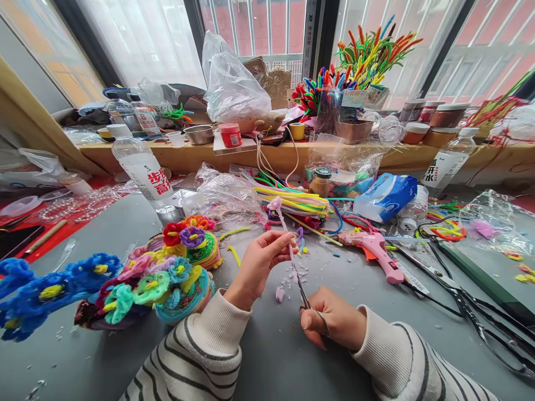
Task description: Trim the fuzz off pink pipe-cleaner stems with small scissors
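My left hand pinches a pale pink pipe cleaner between thumb and fingers. The pipe cleaner stands nearly upright, with a fuzzy curled tip at its top. My right hand is closed round the handles of a small pair of scissors. Their blades point up along the lower end of the pipe cleaner, just under my left fingers. Whether the blades touch it I cannot tell. A small pink tuft and pale fluff clippings lie on the grey table beneath my hands.
Colourful pipe-cleaner flowers lie at left. A pink glue gun and large black scissors lie at right. Behind are bundled pipe cleaners, a water bottle, a blue tissue pack and a cluttered wooden ledge below windows.
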`<move>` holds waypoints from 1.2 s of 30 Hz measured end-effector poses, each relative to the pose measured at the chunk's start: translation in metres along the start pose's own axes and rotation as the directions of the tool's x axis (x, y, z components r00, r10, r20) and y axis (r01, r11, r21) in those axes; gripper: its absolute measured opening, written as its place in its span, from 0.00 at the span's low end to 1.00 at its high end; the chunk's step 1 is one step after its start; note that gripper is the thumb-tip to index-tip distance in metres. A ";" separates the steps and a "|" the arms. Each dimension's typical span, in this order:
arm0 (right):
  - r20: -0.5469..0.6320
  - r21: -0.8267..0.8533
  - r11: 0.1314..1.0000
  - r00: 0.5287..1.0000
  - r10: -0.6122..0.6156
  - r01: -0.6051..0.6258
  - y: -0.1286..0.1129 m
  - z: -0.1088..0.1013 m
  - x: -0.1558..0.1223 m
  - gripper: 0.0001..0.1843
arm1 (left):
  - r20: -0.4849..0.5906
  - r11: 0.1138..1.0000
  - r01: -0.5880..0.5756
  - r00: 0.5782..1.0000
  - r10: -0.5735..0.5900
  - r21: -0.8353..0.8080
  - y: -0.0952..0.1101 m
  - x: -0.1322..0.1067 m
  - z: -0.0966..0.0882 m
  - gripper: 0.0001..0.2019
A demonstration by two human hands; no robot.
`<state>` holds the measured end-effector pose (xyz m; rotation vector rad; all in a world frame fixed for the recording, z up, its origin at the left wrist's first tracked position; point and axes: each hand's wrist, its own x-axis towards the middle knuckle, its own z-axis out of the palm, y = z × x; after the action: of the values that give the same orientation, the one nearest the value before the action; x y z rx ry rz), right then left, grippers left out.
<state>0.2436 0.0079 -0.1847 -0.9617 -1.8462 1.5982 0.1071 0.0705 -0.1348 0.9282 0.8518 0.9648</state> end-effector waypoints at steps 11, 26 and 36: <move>0.074 -0.081 0.993 0.994 -0.075 0.081 0.000 -0.001 -0.001 0.40 | 0.027 1.000 -0.019 0.999 0.019 0.005 0.000 0.000 0.000 0.08; -0.016 -0.015 1.000 1.000 0.000 0.000 0.000 -0.001 -0.001 0.38 | 0.045 1.000 -0.012 0.999 0.011 0.028 -0.002 0.000 0.000 0.09; 0.033 -0.043 0.999 0.999 0.009 -0.008 0.003 -0.001 -0.001 0.38 | 0.031 1.000 -0.019 0.999 0.019 0.009 -0.001 -0.001 0.001 0.09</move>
<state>0.2457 0.0081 -0.1869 -0.9688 -1.9082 1.5943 0.1077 0.0695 -0.1353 0.9578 0.8235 0.9613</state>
